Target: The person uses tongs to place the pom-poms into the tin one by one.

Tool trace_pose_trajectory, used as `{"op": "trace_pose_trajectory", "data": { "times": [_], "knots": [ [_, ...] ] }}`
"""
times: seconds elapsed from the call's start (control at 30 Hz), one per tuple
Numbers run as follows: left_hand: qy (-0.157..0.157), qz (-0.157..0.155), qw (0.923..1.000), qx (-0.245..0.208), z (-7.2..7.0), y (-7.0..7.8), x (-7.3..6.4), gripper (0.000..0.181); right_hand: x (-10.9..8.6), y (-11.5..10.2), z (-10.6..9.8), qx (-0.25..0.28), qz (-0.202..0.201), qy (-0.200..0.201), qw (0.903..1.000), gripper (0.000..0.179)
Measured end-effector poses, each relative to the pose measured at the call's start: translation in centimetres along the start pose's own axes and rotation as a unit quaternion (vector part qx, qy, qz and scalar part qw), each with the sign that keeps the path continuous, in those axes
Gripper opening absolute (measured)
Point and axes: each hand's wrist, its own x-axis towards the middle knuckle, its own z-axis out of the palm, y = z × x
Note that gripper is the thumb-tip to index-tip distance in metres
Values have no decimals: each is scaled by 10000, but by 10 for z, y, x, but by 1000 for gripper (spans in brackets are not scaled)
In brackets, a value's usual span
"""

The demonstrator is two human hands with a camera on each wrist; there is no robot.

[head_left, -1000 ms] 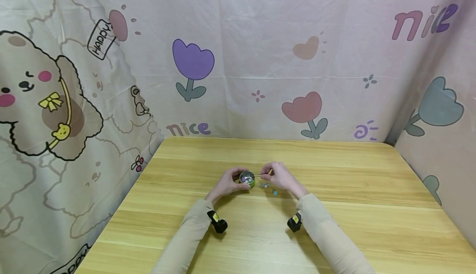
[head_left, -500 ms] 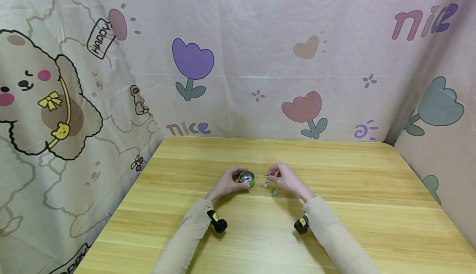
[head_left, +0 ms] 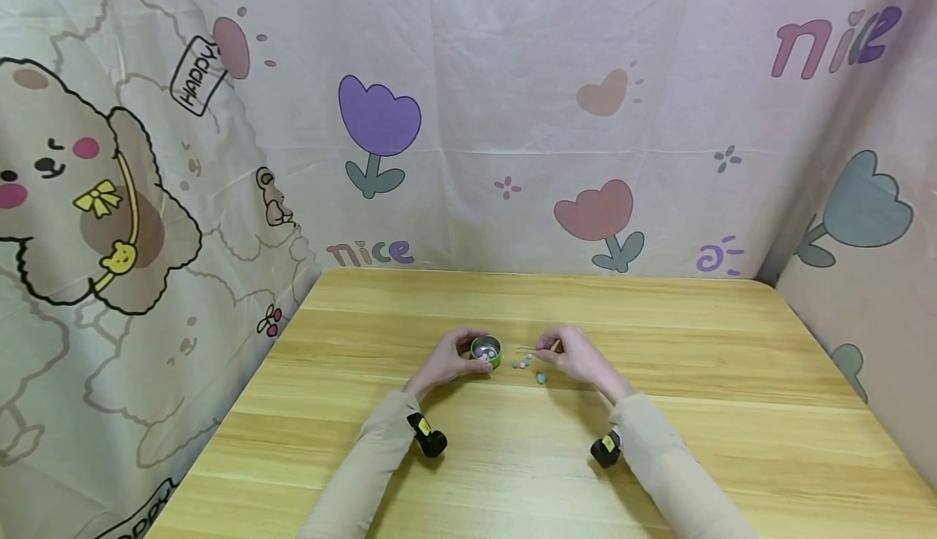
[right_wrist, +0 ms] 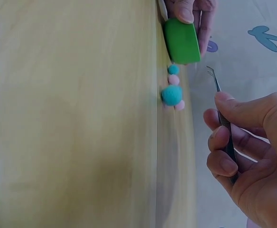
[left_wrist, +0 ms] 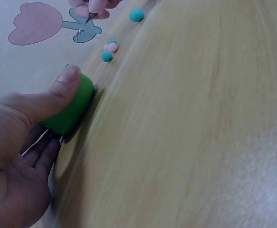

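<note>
My left hand (head_left: 451,357) holds a small round green tin (left_wrist: 77,110) upright on the table, thumb on the near side and fingers round the far side. Pale and purple balls (head_left: 486,354) show inside it in the head view. Right of the tin, my right hand (head_left: 577,354) pinches dark metal tweezers (right_wrist: 225,124) between thumb and fingers. Their bent tips stand slightly apart, with nothing visible between them. Below the tips, several teal and pink pompoms lie on the table, among them a larger teal pompom (right_wrist: 171,95) and a pink pompom (right_wrist: 173,80).
The wooden table (head_left: 410,311) stretches out on every side of the hands. A printed cloth (head_left: 505,116) hangs behind it and at both sides. A black wrist camera (head_left: 432,443) sits on the left sleeve, another black camera (head_left: 606,448) on the right.
My right hand has drawn back to the right with the tweezers, whose tips have left the tin's mouth and now hang near the loose pompoms. The left hand and tin have stayed put.
</note>
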Motion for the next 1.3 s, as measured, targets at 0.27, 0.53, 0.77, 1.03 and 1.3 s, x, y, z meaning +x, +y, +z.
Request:
{"op": "trace_pose_trajectory", "data": {
  "times": [0.27,0.53,0.77,1.03,1.3],
  "knots": [
    [-52,-13,10000,-4,-1,1,0,60,-8,5,-5,80,46,-54,9999,7],
    [-45,-90,9999,-17,3,-27,12,63,-16,10,-11,-15,39,-80,10000,7],
    [72,-132,9999,-15,3,-36,15,64,-22,15,-15,23,-44,-51,10000,6],
    [91,-175,9998,79,2,-34,14,63,-30,21,-19,67,-99,-165,9998,6],
    [139,-350,9992,141,4,-32,15,64,-36,24,-22,-24,-119,-416,9991,5]
  ]
}}
